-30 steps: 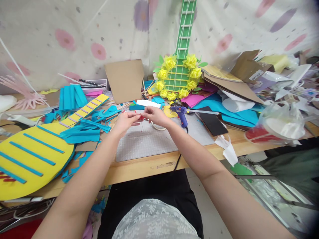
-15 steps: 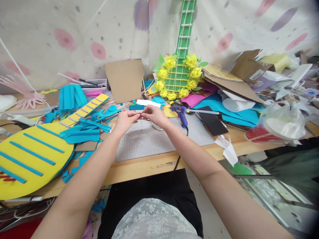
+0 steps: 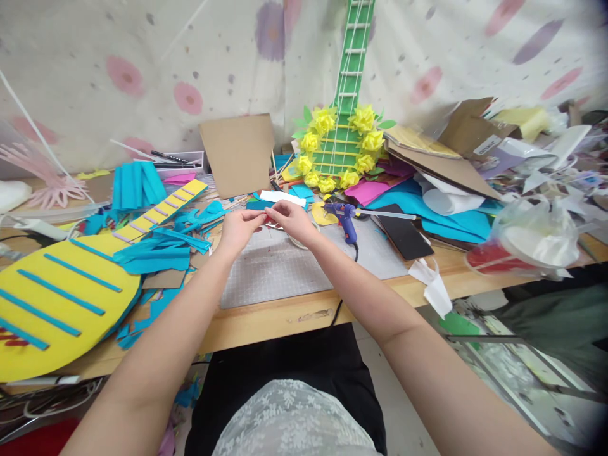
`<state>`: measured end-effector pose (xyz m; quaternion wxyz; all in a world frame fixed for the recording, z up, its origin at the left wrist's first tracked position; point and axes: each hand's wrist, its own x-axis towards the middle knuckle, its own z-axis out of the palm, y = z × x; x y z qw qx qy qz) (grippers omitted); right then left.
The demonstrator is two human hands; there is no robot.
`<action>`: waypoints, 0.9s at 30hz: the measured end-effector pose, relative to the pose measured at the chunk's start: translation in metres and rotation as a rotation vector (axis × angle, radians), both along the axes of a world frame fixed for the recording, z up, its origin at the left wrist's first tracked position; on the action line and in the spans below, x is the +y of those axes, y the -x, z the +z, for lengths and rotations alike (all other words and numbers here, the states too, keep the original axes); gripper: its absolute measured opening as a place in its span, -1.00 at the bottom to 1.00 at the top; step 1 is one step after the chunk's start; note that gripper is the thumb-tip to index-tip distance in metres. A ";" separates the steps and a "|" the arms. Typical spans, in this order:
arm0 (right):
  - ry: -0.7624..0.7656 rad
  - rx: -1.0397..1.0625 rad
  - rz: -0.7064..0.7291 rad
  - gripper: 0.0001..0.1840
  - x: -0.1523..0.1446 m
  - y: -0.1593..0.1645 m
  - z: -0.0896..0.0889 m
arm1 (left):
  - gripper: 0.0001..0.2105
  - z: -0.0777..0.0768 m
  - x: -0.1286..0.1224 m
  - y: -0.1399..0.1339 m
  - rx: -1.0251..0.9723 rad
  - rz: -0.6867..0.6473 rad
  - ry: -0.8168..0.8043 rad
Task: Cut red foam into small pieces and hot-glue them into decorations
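Above the back of the grey cutting mat, my left hand and my right hand meet fingertip to fingertip. Both are closed in a pinch around a small red piece, mostly hidden by the fingers; its kind does not show. Beneath my right hand a whitish ring, perhaps a roll of tape, is partly covered. A blue glue gun with a clear glue stick lies just right of that hand. Behind the fingers is a white strip.
On the left lies a yellow paper guitar with blue strips, beside blue paper scraps. A green guitar with yellow flowers leans at the back. A phone, cardboard and a bagged cup stand right.
My hands stay together in almost the same place, with the fingertips shifting slightly around the red piece. Less of its red colour shows between the fingertips now.
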<state>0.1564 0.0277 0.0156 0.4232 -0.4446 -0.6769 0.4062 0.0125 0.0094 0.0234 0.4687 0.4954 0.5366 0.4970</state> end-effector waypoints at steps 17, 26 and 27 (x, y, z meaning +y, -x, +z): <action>0.051 0.085 0.096 -0.83 0.004 -0.006 0.008 | -0.64 0.007 -0.006 -0.005 -0.052 -0.061 0.035; -0.076 -0.129 0.040 -0.65 -0.003 -0.014 0.010 | -0.66 0.008 -0.004 -0.006 -0.076 -0.021 0.053; -0.104 -0.172 0.035 -0.66 -0.004 -0.013 0.012 | -0.66 0.008 -0.004 -0.006 -0.072 -0.026 0.056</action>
